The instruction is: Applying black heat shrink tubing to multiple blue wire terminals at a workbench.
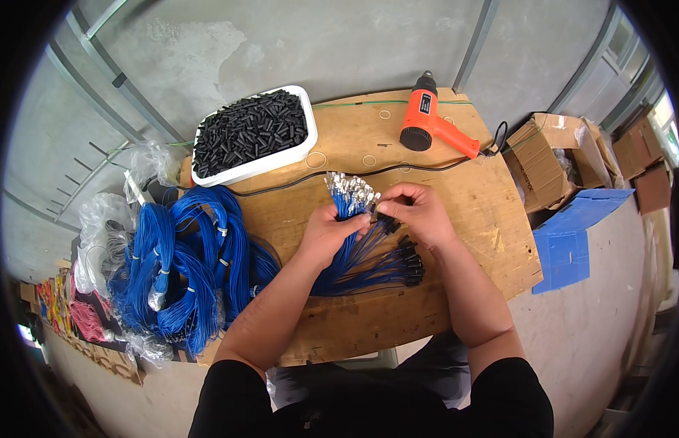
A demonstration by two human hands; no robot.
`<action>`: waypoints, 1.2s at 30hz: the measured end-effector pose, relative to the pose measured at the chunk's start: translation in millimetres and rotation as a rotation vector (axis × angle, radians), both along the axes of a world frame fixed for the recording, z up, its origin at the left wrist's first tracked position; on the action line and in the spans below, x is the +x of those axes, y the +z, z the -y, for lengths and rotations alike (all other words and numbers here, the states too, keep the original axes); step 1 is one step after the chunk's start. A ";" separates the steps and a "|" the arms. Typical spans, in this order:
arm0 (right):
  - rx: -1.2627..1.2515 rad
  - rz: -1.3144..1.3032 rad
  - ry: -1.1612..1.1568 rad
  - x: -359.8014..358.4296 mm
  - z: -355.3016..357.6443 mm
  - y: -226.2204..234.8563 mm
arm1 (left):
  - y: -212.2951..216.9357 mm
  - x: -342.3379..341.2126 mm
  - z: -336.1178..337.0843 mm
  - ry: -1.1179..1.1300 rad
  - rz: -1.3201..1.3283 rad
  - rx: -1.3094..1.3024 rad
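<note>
A bundle of blue wires [344, 244] stands upright in my left hand [331, 232], with bare silvery metal terminals [352, 191] fanned out above the thumb. My right hand [421, 215] is closed in a pinch beside the terminals. A small dark piece, which looks like a short black sleeve, shows at its fingertips, partly hidden by them. Below the hands, several blue wires spread to the right across the wood, their ends covered by black sleeves [411, 264]. At the back left, a white tray [311, 120] is heaped with short black sleeves [255, 131].
An orange heat gun [426, 117] lies at the back right of the wooden table [485, 248]. A black cord [339, 174] crosses behind my hands. Large coils of blue wire [186, 263] are piled left. Cardboard boxes [566, 153] and a blue panel [566, 241] stand right.
</note>
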State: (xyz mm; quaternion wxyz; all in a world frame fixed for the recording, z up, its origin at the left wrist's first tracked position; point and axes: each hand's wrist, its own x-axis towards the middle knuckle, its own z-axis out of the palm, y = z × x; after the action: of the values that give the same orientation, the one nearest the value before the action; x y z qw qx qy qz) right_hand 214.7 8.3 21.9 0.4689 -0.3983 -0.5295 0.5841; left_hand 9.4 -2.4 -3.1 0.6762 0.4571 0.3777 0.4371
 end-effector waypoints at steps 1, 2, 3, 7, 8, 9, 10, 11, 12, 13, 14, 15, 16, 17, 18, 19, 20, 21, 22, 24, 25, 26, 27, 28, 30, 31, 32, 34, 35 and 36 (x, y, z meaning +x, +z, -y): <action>0.000 -0.002 0.000 0.1 -0.4 -1.5 | -0.5 -1.2 -1.0 0.014 0.031 -0.034; 0.053 0.101 0.018 1.5 -0.2 -3.4 | -0.2 -1.6 -1.3 0.027 0.063 -0.068; 0.106 0.203 0.036 2.5 0.2 -4.2 | 0.8 -1.9 -1.2 0.030 0.070 -0.096; 0.255 0.330 0.022 2.2 4.5 3.6 | 3.3 -2.0 -2.0 0.028 0.119 -0.117; 0.281 0.377 0.025 0.8 6.9 9.4 | 2.6 -2.8 -2.5 0.021 0.136 -0.136; 0.307 0.424 0.028 -0.1 8.1 12.3 | 2.0 -3.7 -2.8 0.015 0.154 -0.156; 0.307 0.423 0.028 1.0 8.1 12.1 | 1.8 -4.6 -2.6 0.015 0.153 -0.156; 0.300 0.458 0.037 4.1 7.9 12.0 | 1.7 -5.5 -2.3 0.024 0.159 -0.158; 0.294 0.493 0.045 7.8 7.7 12.1 | 1.7 -5.9 -2.2 0.033 0.164 -0.161; 0.295 0.492 0.045 13.3 7.3 13.2 | 1.7 -6.1 -2.5 0.033 0.163 -0.160; 0.197 0.531 0.121 20.3 6.8 15.6 | 1.6 -6.2 -2.7 0.024 0.161 -0.145; 0.099 0.568 0.198 25.3 6.1 17.9 | 1.8 -6.4 -2.7 0.015 0.158 -0.130; 0.099 0.567 0.198 28.0 5.3 19.7 | 2.8 -6.4 -2.2 0.016 0.157 -0.130; 0.107 0.610 0.243 30.9 4.8 21.3 | 4.4 -5.3 -1.5 0.022 0.114 -0.137; 0.115 0.652 0.288 32.3 3.8 22.2 | 5.1 -4.7 -0.9 0.029 0.070 -0.143; 0.094 0.595 0.190 28.9 1.5 22.1 | 3.6 -4.7 -0.6 0.027 0.069 -0.144; 0.074 0.540 0.092 25.7 -0.8 21.3 | 1.7 -4.8 -0.6 0.000 0.060 -0.116; -0.025 0.379 0.050 25.9 -5.1 9.3 | 1.3 -3.4 -0.9 -0.029 0.053 -0.087; -0.024 0.380 0.045 27.6 -7.2 0.0 | 2.1 -2.1 -1.0 -0.034 0.054 -0.086; -0.033 0.213 0.065 17.7 -8.1 -4.6 | 4.3 -2.1 -0.5 -0.086 0.004 -0.071; -0.034 0.212 0.062 14.2 -6.9 -5.3 | 3.8 -1.5 -0.4 -0.089 0.004 -0.071; -0.067 0.139 0.117 9.1 -4.7 -4.3 | 3.0 -2.0 0.2 -0.104 0.000 -0.054; -0.100 0.066 0.170 5.5 -3.1 -2.5 | 2.0 -2.3 0.4 -0.118 -0.005 -0.038; -0.101 0.063 0.169 3.6 -1.6 1.6 | 0.4 -2.8 -0.1 -0.120 -0.007 -0.039; -0.117 -0.020 0.260 1.3 1.8 10.0 | -3.0 -4.2 -1.0 -0.141 0.014 -0.004; -0.117 -0.024 0.259 0.2 0.7 6.3 | -4.4 -5.0 -1.2 -0.143 0.011 -0.005; -0.121 -0.060 0.246 -0.2 -0.7 2.0 | -5.2 -4.6 -1.7 -0.162 0.030 0.001; -0.125 -0.099 0.227 2.4 -1.0 -1.7 | -5.4 -3.5 -1.8 -0.187 0.048 0.006; -0.127 -0.095 0.251 2.9 -0.4 0.3 | -4.6 -3.6 -1.1 -0.190 0.060 -0.008; -0.129 -0.092 0.275 3.4 -0.2 1.4 | -3.9 -3.7 -0.6 -0.192 0.073 -0.023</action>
State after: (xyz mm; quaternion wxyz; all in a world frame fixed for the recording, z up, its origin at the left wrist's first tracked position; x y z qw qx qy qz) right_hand 218.0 8.5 23.2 0.3816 -0.3239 -0.5187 0.6931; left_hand 5.8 -1.9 -7.0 0.7336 0.4672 0.3120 0.3824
